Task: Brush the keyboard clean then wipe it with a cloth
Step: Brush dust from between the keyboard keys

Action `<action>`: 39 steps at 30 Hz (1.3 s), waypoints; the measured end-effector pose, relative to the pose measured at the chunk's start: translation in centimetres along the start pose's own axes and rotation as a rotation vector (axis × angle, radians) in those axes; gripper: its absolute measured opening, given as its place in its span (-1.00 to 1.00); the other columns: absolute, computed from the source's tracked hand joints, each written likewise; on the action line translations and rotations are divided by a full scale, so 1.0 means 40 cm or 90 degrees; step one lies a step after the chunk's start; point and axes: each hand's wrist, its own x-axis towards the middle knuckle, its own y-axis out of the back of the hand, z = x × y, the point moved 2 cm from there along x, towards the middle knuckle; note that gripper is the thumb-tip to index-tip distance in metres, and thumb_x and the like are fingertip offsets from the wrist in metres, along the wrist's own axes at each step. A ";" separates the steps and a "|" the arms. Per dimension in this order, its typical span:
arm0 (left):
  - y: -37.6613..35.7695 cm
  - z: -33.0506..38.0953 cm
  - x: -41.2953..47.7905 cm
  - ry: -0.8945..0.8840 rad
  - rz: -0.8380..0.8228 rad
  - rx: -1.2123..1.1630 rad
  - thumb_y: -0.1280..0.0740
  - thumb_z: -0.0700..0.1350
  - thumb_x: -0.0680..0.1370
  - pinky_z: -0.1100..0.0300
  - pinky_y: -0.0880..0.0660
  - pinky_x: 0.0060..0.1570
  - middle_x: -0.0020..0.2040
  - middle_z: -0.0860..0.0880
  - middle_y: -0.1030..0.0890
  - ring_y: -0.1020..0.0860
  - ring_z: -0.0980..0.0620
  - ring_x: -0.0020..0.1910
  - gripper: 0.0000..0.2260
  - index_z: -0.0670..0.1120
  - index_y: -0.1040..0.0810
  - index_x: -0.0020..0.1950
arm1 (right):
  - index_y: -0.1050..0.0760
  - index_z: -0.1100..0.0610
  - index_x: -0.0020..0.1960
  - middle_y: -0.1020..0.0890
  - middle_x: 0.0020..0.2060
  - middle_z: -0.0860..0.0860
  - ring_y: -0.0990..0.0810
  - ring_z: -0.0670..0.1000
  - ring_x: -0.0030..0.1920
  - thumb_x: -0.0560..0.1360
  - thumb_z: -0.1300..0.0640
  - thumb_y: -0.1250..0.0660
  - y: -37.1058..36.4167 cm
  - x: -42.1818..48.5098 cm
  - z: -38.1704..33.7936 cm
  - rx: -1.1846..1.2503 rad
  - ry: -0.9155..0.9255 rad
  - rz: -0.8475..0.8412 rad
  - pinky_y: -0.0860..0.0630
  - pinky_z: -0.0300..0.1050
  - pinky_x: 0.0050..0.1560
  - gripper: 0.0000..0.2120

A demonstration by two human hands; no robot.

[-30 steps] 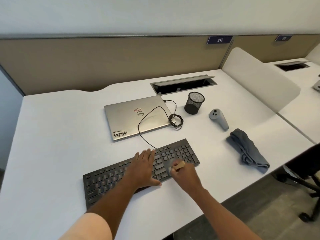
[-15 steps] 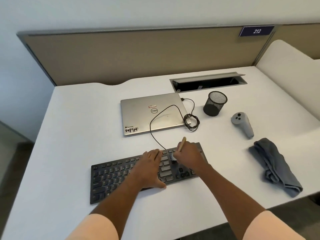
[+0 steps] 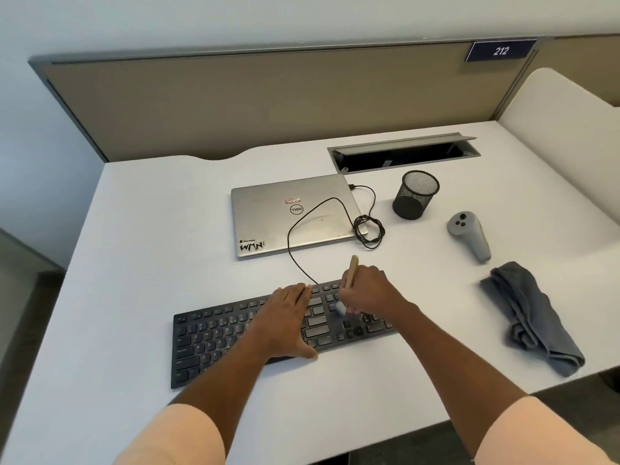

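Head view: the black keyboard lies near the front edge of the desk. The left hand presses flat on its middle keys, fingers straight. The right hand grips a wooden-handled brush, bristles down on the right-hand keys. The grey cloth lies crumpled near the desk's right edge, apart from both hands.

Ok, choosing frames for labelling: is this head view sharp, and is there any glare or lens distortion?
Head view: soft, even light with no harsh glare. Legends on the keyboard read fairly sharply. The bristle end of the brush, below the right hand, looks slightly smeared. The wide lens splays the edges of the desk and stretches the forearms.
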 end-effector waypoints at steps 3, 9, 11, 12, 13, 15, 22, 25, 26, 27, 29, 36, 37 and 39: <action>0.001 0.000 0.000 0.003 0.000 0.002 -0.39 0.44 0.35 0.05 0.13 0.56 0.64 -0.09 0.02 0.01 -0.08 0.60 0.15 -0.10 0.16 0.64 | -0.61 0.12 -0.16 -0.67 -0.29 0.02 -0.66 0.03 -0.26 0.44 0.18 -0.31 0.026 0.007 -0.001 0.032 0.021 0.103 -0.54 -0.15 -0.29 -0.90; -0.001 0.000 0.000 0.006 -0.005 -0.003 -0.40 0.44 0.34 0.04 0.13 0.56 0.64 -0.10 0.03 0.03 -0.09 0.60 0.16 -0.10 0.16 0.64 | -0.61 0.21 -0.22 -0.69 -0.40 0.07 -0.72 0.03 -0.37 0.40 0.25 -0.31 0.007 0.008 0.013 -0.028 -0.019 -0.038 -0.68 -0.11 -0.27 -0.90; -0.002 -0.001 0.000 0.006 -0.005 -0.005 -0.40 0.44 0.34 0.05 0.14 0.55 0.64 -0.10 0.03 0.03 -0.09 0.60 0.16 -0.10 0.17 0.64 | -0.58 0.21 -0.20 -0.68 -0.40 0.08 -0.70 0.00 -0.40 0.44 0.26 -0.34 0.008 0.002 0.014 -0.029 -0.017 -0.066 -0.68 -0.14 -0.30 -0.93; -0.002 0.000 0.000 0.006 -0.006 -0.004 -0.40 0.44 0.35 0.05 0.15 0.54 0.64 -0.09 0.04 0.04 -0.09 0.60 0.16 -0.10 0.17 0.64 | -0.59 0.20 -0.19 -0.68 -0.37 0.09 -0.71 0.01 -0.37 0.44 0.24 -0.35 0.012 0.002 0.014 -0.032 -0.010 -0.048 -0.68 -0.10 -0.27 -0.94; -0.001 0.000 0.000 0.006 -0.006 -0.004 -0.40 0.44 0.35 0.05 0.16 0.54 0.64 -0.09 0.04 0.03 -0.09 0.60 0.16 -0.10 0.17 0.64 | -0.60 0.19 -0.18 -0.69 -0.33 0.09 -0.72 0.04 -0.30 0.43 0.22 -0.34 0.017 0.005 0.015 -0.035 -0.001 -0.008 -0.69 -0.06 -0.22 -0.93; -0.001 0.001 -0.001 0.006 -0.004 -0.006 -0.40 0.43 0.35 0.06 0.16 0.53 0.64 -0.09 0.03 0.03 -0.09 0.60 0.15 -0.09 0.17 0.64 | -0.62 0.17 -0.15 -0.70 -0.28 0.09 -0.70 0.08 -0.21 0.42 0.21 -0.32 0.027 0.005 0.013 -0.007 0.019 0.066 -0.63 -0.04 -0.17 -0.90; -0.002 -0.001 -0.001 0.001 -0.005 0.010 -0.38 0.44 0.36 0.03 0.13 0.55 0.64 -0.11 0.03 0.02 -0.10 0.60 0.15 -0.10 0.16 0.64 | -0.62 0.16 -0.19 -0.71 -0.31 0.10 -0.73 0.05 -0.29 0.43 0.26 -0.33 0.010 -0.010 0.017 -0.062 0.024 -0.076 -0.69 -0.05 -0.14 -0.90; -0.004 -0.001 0.000 0.000 -0.005 0.008 -0.38 0.44 0.36 0.03 0.14 0.55 0.64 -0.11 0.03 0.03 -0.10 0.60 0.15 -0.10 0.17 0.64 | -0.63 0.16 -0.14 -0.70 -0.29 0.08 -0.71 0.07 -0.23 0.47 0.23 -0.29 0.040 0.004 0.017 -0.026 0.033 0.037 -0.64 -0.10 -0.20 -0.87; -0.003 -0.001 0.000 0.000 -0.005 0.009 -0.38 0.44 0.36 0.03 0.14 0.55 0.64 -0.11 0.03 0.03 -0.10 0.60 0.14 -0.10 0.17 0.64 | -0.63 0.14 -0.12 -0.70 -0.27 0.05 -0.70 0.06 -0.21 0.48 0.23 -0.28 0.049 0.006 0.017 -0.015 0.037 0.074 -0.59 -0.17 -0.24 -0.86; -0.002 0.000 -0.001 0.001 -0.005 0.009 -0.38 0.44 0.36 0.03 0.14 0.55 0.64 -0.11 0.03 0.03 -0.10 0.60 0.14 -0.10 0.17 0.64 | -0.63 0.14 -0.11 -0.70 -0.25 0.04 -0.69 0.06 -0.19 0.50 0.22 -0.28 0.053 0.006 0.020 -0.015 0.040 0.087 -0.54 -0.23 -0.26 -0.85; -0.002 -0.001 -0.001 0.001 -0.007 0.006 -0.39 0.44 0.36 0.04 0.15 0.54 0.64 -0.11 0.04 0.03 -0.10 0.60 0.15 -0.10 0.18 0.63 | -0.63 0.20 -0.10 -0.71 -0.22 0.09 -0.69 0.10 -0.17 0.53 0.21 -0.27 0.046 0.005 0.030 -0.046 0.035 0.061 -0.58 -0.15 -0.20 -0.83; -0.004 -0.001 0.001 0.000 -0.009 0.010 -0.38 0.45 0.36 0.05 0.16 0.54 0.64 -0.11 0.05 0.03 -0.11 0.60 0.15 -0.10 0.20 0.63 | -0.57 0.21 -0.20 -0.70 -0.35 0.13 -0.73 0.06 -0.36 0.48 0.25 -0.29 0.032 -0.022 0.052 0.032 -0.033 -0.051 -0.70 -0.06 -0.26 -0.89; -0.003 0.000 0.000 0.000 -0.008 0.011 -0.38 0.44 0.36 0.05 0.15 0.54 0.64 -0.11 0.05 0.03 -0.11 0.60 0.15 -0.10 0.19 0.63 | -0.58 0.20 -0.19 -0.71 -0.32 0.12 -0.74 0.07 -0.31 0.47 0.24 -0.31 0.033 -0.023 0.050 0.050 -0.014 -0.019 -0.71 0.00 -0.19 -0.89; -0.001 0.000 0.000 -0.001 -0.008 0.013 -0.38 0.44 0.36 0.04 0.14 0.54 0.64 -0.11 0.04 0.02 -0.10 0.60 0.15 -0.10 0.19 0.63 | -0.63 0.13 -0.16 -0.72 -0.30 0.03 -0.73 0.01 -0.25 0.47 0.20 -0.34 0.029 -0.026 0.037 0.074 0.042 0.012 -0.70 0.02 -0.09 -0.90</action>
